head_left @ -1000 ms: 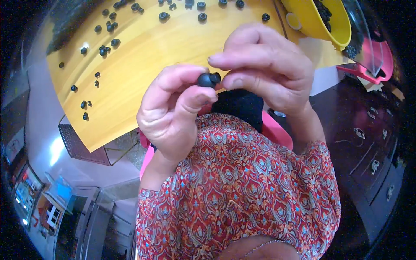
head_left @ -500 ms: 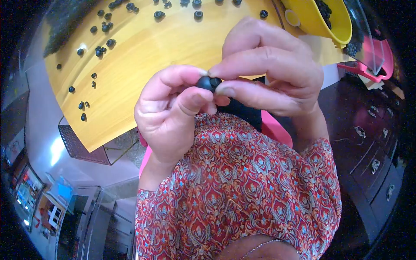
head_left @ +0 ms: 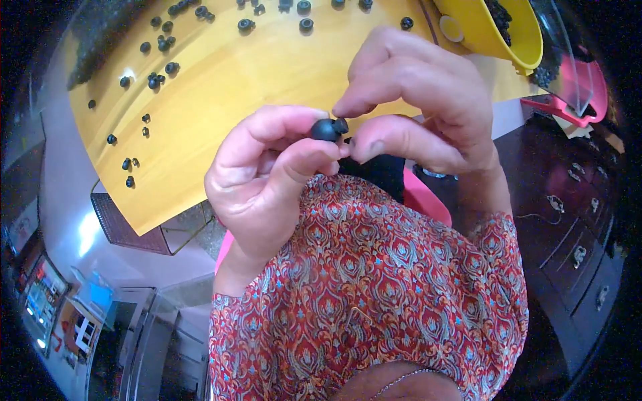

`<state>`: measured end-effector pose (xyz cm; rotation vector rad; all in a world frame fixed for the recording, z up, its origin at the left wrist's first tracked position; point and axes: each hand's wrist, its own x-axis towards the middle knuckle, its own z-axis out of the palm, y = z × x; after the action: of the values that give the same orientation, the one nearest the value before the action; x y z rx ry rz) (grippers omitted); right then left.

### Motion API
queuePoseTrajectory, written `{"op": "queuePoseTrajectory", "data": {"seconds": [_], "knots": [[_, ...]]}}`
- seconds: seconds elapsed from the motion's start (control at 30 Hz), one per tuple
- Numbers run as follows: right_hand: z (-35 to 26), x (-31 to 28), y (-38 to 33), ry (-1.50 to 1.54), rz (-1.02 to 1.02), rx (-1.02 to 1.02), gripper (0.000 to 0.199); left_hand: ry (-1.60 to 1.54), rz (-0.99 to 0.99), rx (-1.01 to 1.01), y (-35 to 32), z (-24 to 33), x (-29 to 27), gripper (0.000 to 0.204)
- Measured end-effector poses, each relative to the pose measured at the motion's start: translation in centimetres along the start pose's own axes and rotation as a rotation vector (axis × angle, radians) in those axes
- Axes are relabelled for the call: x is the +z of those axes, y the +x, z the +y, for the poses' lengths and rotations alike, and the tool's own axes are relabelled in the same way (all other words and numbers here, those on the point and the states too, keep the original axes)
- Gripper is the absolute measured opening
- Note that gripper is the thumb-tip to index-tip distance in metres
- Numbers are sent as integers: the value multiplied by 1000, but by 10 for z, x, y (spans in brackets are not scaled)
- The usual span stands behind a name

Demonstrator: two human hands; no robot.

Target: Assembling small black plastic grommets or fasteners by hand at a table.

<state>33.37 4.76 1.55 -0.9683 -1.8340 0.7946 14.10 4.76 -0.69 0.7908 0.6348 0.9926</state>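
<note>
Left hand [head_left: 257, 180] pinches a small black ball-shaped piece [head_left: 325, 130] between thumb and forefinger, thumb below, forefinger above; the other fingers curl in behind. The piece is up off the table, in the gap between the two hands. A narrower black end [head_left: 341, 125] juts from it toward the right hand.

Right hand [head_left: 431, 103]: thumb and forefinger parted, tips bracketing the narrow end, forefinger just above, thumb below and to the right. Cannot tell whether the forefinger grazes the piece.

Beyond both hands, a yellow wood-grained table [head_left: 221, 120]. Small black parts [head_left: 245, 25] lie over it in loose singles and clusters, most ahead of the left hand and off to its left, one just beyond the right hand.

Past the right hand, ahead and to the right: a yellow container [head_left: 528, 63] with dark pieces [head_left: 500, 20] inside; a pale round disc [head_left: 451, 29] beside its near side. Farther right of that hand, a pink plastic item [head_left: 592, 100].

Below the hands, red patterned clothing [head_left: 374, 267]. Well right of it, dark drawers [head_left: 568, 247] with metal handles.
</note>
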Motion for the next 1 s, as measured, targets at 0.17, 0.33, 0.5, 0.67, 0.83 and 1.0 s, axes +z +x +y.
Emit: {"op": "queuePoseTrajectory", "data": {"seconds": [0.17,0.33,0.5,0.67,0.83,1.0], "knots": [[0,5,-1,-60,0,-5,24,86,17,42,-2,3,4,17],[-9,5,4,-123,21,-97,24,-44,-33,-18,0,1,4,17],[-23,7,16,-341,7,-199,28,6,-2,-216,1,7,5,35],[-8,11,10,-310,75,-317,29,-207,-36,-420,6,12,8,32],[11,5,5,-191,63,-301,30,-186,-20,-431,8,10,7,32],[25,-3,-2,234,-66,-79,29,-197,-75,-382,8,3,-3,33]]}}
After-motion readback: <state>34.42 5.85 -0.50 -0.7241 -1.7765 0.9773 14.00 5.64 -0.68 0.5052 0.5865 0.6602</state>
